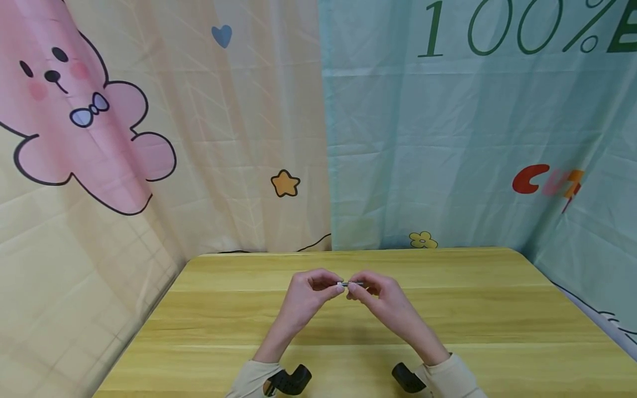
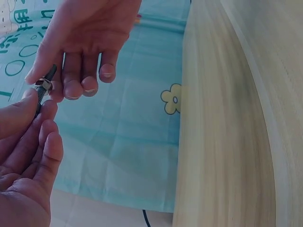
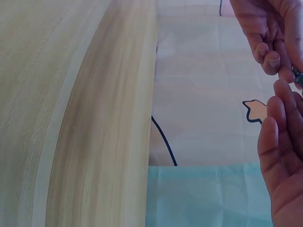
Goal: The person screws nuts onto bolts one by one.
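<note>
A slim threaded metal bolt [image 2: 40,93] is held in the air above the pale yellow wood-grain table [image 1: 219,315], lying roughly level between the two hands. The left hand [image 1: 308,292] pinches its left part between thumb and fingertips. The right hand [image 1: 380,292] has thumb and forefinger closed on the other part, its remaining fingers loosely bent and apart from the metal. Around the shaft sits a small silvery hexagonal metal nut [image 2: 45,84], close to the right hand's thumb and forefinger; a dark end of the bolt shows beyond it on the right. The fingertips of the two hands are just beside each other — whether they touch is hard to tell.

Both forearms come from the near side in cream long sleeves [image 1: 455,378], with a black curved device [image 1: 293,380] at the left cuff and a matching black piece [image 1: 408,377] at the right one.

Beyond the table's far edge hang two fabric curtains: a beige printed one [image 1: 239,110] on the left, with a large pink cartoon bear [image 1: 55,119] and an orange star [image 1: 285,183], and a teal one [image 1: 398,138] on the right — bearing green "100%" lettering [image 1: 490,27] and a yellow flower [image 1: 423,240] low down.
</note>
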Motion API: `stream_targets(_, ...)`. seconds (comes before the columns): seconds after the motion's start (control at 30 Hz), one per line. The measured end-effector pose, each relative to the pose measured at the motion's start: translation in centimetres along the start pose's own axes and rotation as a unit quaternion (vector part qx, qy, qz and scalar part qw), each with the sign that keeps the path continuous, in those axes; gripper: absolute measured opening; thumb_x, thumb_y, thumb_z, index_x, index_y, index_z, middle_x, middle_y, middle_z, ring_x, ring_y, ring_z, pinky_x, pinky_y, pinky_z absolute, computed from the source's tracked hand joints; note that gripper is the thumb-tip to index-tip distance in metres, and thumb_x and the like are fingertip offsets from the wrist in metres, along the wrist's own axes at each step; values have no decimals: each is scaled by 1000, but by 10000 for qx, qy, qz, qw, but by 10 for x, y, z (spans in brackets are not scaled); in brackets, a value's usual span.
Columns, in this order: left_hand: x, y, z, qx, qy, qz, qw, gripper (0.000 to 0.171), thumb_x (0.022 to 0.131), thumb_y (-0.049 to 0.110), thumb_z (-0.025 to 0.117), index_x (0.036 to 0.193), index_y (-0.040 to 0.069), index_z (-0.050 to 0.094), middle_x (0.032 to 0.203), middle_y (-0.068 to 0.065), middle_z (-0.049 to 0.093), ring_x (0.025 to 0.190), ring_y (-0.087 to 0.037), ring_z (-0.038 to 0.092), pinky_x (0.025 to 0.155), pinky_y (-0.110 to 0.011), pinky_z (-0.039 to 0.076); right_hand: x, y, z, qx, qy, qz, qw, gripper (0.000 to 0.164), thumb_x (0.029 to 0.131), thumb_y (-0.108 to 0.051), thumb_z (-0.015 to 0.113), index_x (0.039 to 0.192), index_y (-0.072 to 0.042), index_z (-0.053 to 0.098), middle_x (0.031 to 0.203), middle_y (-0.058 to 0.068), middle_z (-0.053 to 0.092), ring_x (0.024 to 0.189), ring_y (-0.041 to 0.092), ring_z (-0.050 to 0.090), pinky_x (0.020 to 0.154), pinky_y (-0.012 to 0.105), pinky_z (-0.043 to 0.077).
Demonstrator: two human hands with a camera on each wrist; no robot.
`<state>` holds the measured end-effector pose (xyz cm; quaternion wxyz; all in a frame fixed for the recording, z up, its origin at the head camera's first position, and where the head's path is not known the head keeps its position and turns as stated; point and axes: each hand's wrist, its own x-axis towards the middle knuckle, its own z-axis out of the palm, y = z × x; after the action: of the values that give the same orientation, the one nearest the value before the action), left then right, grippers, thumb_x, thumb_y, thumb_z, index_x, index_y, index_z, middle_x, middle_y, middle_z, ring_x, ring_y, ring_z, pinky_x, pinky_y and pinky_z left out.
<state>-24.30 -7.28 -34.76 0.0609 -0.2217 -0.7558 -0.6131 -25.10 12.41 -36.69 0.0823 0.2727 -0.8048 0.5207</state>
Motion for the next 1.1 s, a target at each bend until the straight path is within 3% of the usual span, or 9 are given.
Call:
stream_targets(0.13, 0, 2, 0, 28, -30, -7, 10000, 8, 89, 6, 73, 95, 1, 74, 88, -8, 72, 81, -21, 68, 72, -29, 53, 2, 15, 1, -84, 82, 149, 9998, 23, 100, -35, 58, 103, -16, 70, 94, -3, 68, 88, 20, 63, 75, 33, 52)
stream_targets(0.27, -1, 3, 0, 47, -12, -37, 10000, 9, 89, 5, 73, 96, 0, 74, 90, -9, 72, 83, -19, 68, 74, -28, 53, 3, 17, 1, -108, 140, 153, 9997, 25, 97, -38, 63, 116, -22, 66, 108, -5, 67, 100, 15, 61, 81, 36, 51)
stream_targets(0.47, 0, 3, 0, 125, 55, -109, 9998, 9, 89, 4, 72, 96, -1, 74, 90, -9, 72, 83, -21, 67, 74, -28, 53, 4, 18, 1, -6, 128, -286, 9995, 24, 94, -16, 70, 117, -16, 63, 111, -3, 65, 104, 15, 60, 82, 36, 51)
stream_targets(0.67, 7, -20, 0, 80, 43, -106, 9999, 9, 89, 7, 73, 98, 5, 75, 92, -6, 72, 84, -21, 67, 74, -28, 53, 5, 17, 2, -63, 169, -429, 9989, 17, 94, -5, 66, 111, -11, 66, 104, 0, 66, 94, 18, 62, 81, 36, 53)
stream_targets(0.93, 8, -32, -1, 75, -14, 93, 9999, 12, 89, 21, 76, 96, 12, 76, 91, -2, 72, 84, -20, 68, 75, -31, 54, 2, 17, 3, -366, 268, -120, 9989, 16, 98, -36, 62, 104, -25, 70, 99, -9, 68, 92, 9, 63, 82, 36, 51)
stream_targets(1.1, 8, -32, 0, 53, -28, 171, 9998, 11, 88, 23, 76, 95, 15, 76, 90, 1, 72, 84, -18, 69, 75, -33, 55, 2, 16, 3, -399, 402, 167, 9983, 21, 99, -43, 57, 100, -27, 72, 96, -8, 69, 91, 11, 62, 81, 38, 50)
